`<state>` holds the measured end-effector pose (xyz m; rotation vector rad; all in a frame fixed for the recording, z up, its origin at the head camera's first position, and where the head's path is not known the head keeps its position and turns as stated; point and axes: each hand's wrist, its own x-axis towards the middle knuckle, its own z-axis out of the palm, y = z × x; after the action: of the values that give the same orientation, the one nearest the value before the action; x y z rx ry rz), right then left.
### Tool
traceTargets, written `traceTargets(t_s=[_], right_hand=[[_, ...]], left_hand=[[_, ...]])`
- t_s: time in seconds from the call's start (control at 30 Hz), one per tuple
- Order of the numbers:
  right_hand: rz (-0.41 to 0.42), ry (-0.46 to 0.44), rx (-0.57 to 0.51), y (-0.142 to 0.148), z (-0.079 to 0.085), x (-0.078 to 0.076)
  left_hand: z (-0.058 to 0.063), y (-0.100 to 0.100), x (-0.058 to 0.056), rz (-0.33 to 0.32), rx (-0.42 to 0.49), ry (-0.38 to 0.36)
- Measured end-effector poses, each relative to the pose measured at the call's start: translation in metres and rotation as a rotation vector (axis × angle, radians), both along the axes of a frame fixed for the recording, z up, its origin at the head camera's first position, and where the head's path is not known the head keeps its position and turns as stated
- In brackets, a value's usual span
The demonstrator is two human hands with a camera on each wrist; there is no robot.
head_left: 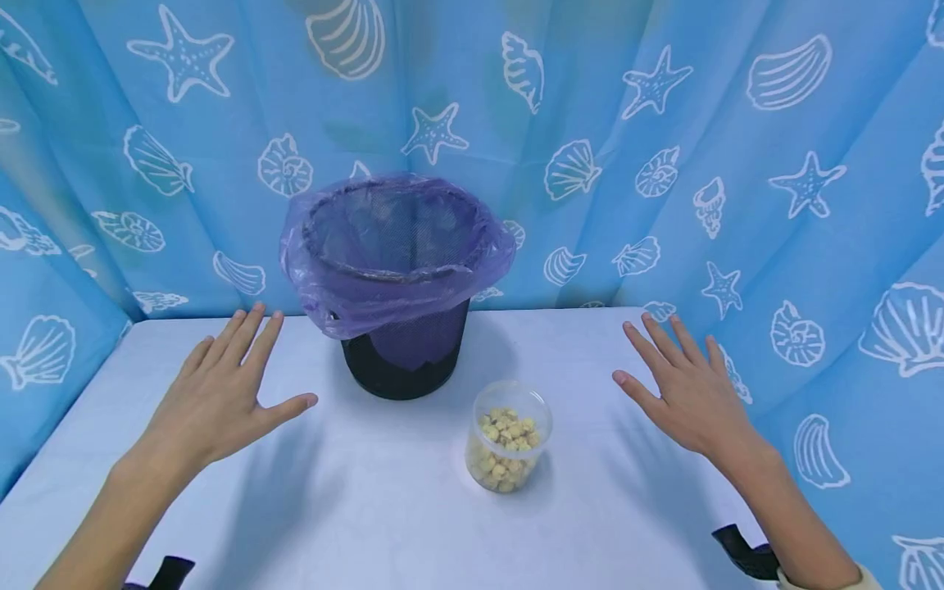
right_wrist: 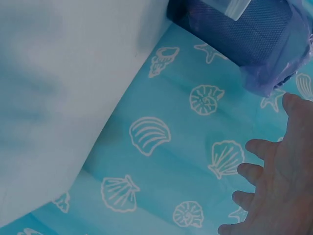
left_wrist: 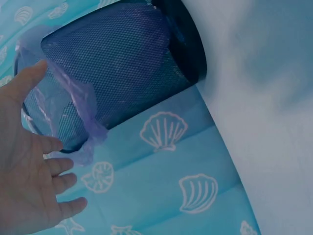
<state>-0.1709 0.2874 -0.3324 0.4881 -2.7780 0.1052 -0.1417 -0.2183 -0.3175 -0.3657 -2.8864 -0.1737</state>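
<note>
A black mesh bin [head_left: 401,360] stands toward the back of the table, lined with a purple plastic bag [head_left: 324,295] folded out over its rim. In front of it and to the right is a clear plastic jar [head_left: 510,442] with no lid on it, part filled with pale popcorn-like pieces [head_left: 509,429]. My left hand [head_left: 214,401] hovers over the table left of the bin, fingers straight and thumb spread. To the right of the jar my right hand [head_left: 686,389] is held out the same way, fingers spread. Neither hand holds anything.
A white table surface [head_left: 383,524] lies beneath both hands. Around its back and sides hangs a blue curtain [head_left: 472,74] printed with white shells and starfish. A black strap [head_left: 745,553] is at the right wrist, and another black strap [head_left: 171,572] shows by the left forearm.
</note>
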Motion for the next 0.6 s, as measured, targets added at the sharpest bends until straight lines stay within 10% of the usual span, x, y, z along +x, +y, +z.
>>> traceTargets(t_s=[0.27,0.6], right_hand=[[0.024,-0.110,-0.185,-0.010,0.000,0.007],[0.072,-0.295,-0.502,-0.038,-0.012,0.014]], left_hand=[[-0.011,0.024,0.006,-0.116,0.147,-0.108],[-0.056,0.085,0.005,-0.257,0.494,-0.342]])
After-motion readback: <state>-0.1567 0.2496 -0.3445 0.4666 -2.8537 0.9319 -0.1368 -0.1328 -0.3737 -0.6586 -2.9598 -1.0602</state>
